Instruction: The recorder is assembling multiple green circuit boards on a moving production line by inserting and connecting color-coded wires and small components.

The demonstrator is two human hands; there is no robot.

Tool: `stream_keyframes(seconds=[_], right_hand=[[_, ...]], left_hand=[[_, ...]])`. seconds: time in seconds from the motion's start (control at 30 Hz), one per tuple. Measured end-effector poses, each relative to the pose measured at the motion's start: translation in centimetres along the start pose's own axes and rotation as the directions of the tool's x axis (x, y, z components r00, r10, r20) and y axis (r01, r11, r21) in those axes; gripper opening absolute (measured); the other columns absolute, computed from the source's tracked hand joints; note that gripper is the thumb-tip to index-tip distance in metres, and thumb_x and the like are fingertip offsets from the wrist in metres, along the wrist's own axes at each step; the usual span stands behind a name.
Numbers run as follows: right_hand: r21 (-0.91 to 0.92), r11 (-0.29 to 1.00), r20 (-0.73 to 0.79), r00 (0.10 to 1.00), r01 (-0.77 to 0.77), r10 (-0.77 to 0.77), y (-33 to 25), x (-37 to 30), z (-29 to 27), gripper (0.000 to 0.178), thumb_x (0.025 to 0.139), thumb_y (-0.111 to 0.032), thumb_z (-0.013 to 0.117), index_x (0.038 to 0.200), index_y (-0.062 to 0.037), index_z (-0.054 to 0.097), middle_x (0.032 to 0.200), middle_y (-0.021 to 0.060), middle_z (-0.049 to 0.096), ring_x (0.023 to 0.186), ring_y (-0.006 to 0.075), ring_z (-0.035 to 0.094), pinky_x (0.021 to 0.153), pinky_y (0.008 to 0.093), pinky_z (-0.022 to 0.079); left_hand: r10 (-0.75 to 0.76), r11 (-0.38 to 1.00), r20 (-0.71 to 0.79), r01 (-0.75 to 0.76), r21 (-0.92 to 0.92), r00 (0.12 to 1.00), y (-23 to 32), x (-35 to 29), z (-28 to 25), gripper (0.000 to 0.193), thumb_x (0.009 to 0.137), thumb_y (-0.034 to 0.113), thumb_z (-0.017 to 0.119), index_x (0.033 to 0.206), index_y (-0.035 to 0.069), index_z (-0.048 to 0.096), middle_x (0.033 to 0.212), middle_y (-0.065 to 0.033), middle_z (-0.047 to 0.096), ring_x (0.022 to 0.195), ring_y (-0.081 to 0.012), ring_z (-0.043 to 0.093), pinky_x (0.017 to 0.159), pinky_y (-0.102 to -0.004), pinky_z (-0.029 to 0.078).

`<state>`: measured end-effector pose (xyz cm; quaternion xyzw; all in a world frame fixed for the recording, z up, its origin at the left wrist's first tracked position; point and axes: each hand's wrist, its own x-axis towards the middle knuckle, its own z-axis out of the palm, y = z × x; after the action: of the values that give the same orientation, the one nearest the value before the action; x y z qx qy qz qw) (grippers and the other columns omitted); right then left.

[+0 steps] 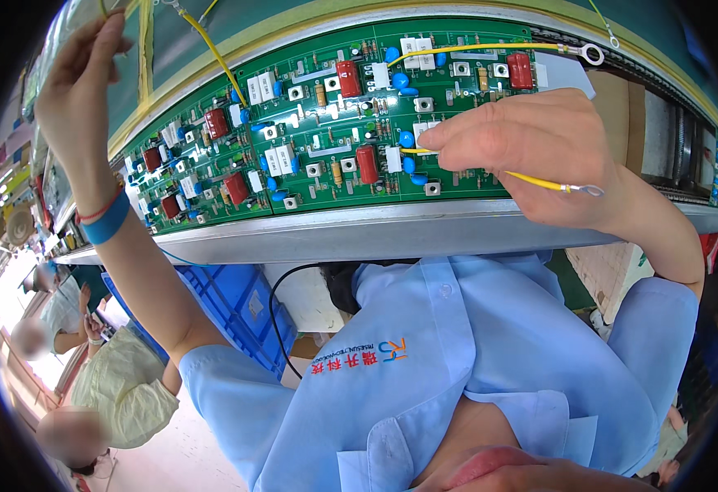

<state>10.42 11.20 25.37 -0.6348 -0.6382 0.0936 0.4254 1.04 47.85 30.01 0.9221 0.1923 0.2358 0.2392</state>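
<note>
My right hand (pixel 523 152) is closed in a pinch on a yellow wire (pixel 531 180) over a green circuit board (pixel 338 123). One end of this wire meets the board beside a white connector (pixel 393 159); a ring terminal (pixel 593 190) is on its other end. Raised at the upper left, my left hand (pixel 84 61) pinches another thin yellow wire (pixel 103 6), mostly cut off by the picture's edge. Two more yellow wires (pixel 490 51) with ring terminals stand on the boards, among red capacitors (pixel 366 164), blue discs and white blocks.
The boards lie along a conveyor with a metal front rail (pixel 359 234). A blue strap (pixel 106 217) circles my left wrist. Below the rail stands a blue crate (pixel 232 303). A cardboard piece (pixel 621 115) lies at the right. Other people (pixel 117 381) sit at the far left.
</note>
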Motion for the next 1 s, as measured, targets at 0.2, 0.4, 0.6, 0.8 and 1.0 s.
stream_keyframes(seconds=[0.2,0.4,0.6,0.8,1.0], right_hand=[[-0.054,0.998,0.022,0.999,0.024,-0.023,-0.5,0.8,0.2,0.028,0.064,0.013,0.061,0.087,-0.0026,0.066,0.088,0.012,0.072,0.076,0.0247,0.071,0.057,0.0275,0.054],[-0.03,0.992,0.058,0.99,-0.127,0.128,-1.9,1.2,-0.6,0.03,0.076,0.011,0.06,0.103,0.0006,0.066,0.1,0.0131,0.071,0.085,0.0205,0.071,0.064,0.0261,0.054],[-0.148,0.897,-0.144,0.906,-0.417,0.398,-3.3,-1.9,-4.1,0.035,0.09,0.009,0.05,0.124,0.003,0.057,0.108,0.0156,0.067,0.098,0.0198,0.064,0.087,0.0272,0.05],[-0.185,0.979,-0.054,0.994,0.081,-0.093,-5.6,-1.0,-1.4,0.035,0.074,-0.005,0.064,0.109,-0.0058,0.066,0.098,0.0125,0.069,0.059,0.012,0.056,0.052,0.0223,0.039],[-0.26,0.932,0.181,0.961,0.252,-0.209,-3.1,0.8,4.0,0.023,0.069,-0.013,0.066,0.091,-0.0078,0.07,0.097,0.0072,0.069,0.049,0.0065,0.038,0.04,0.0217,0.025]], left_hand=[[0.195,0.968,-0.184,-0.22,-0.124,0.963,1.3,-2.5,-1.2,0.023,0.093,0.017,0.065,0.104,-0.002,0.07,0.091,-0.0113,0.073,0.073,-0.0118,0.067,0.064,-0.02,0.048],[0.024,0.915,-0.012,-0.027,-0.403,1.0,3.2,-7.2,-2.8,0.03,0.099,0.012,0.052,0.122,-0.007,0.053,0.088,-0.0167,0.07,0.064,-0.0152,0.067,0.059,-0.0231,0.052],[-0.158,0.857,0.235,0.251,-0.45,0.959,4.7,-13.2,-2.4,0.024,0.093,0.0,0.057,0.116,-0.007,0.055,0.1,-0.0204,0.069,0.073,-0.018,0.07,0.06,-0.0234,0.054],[0.014,0.9,0.246,0.095,-0.426,0.969,3.2,-12.5,0.4,0.009,0.081,-0.009,0.065,0.088,-0.004,0.067,0.092,-0.0111,0.07,0.068,-0.0118,0.063,0.056,-0.0226,0.049],[0.149,0.958,0.219,-0.086,-0.272,0.964,2.5,-12.6,1.4,0.014,0.078,-0.01,0.067,0.088,-0.001,0.068,0.085,-0.0076,0.069,0.07,-0.016,0.065,0.059,-0.025,0.05]])
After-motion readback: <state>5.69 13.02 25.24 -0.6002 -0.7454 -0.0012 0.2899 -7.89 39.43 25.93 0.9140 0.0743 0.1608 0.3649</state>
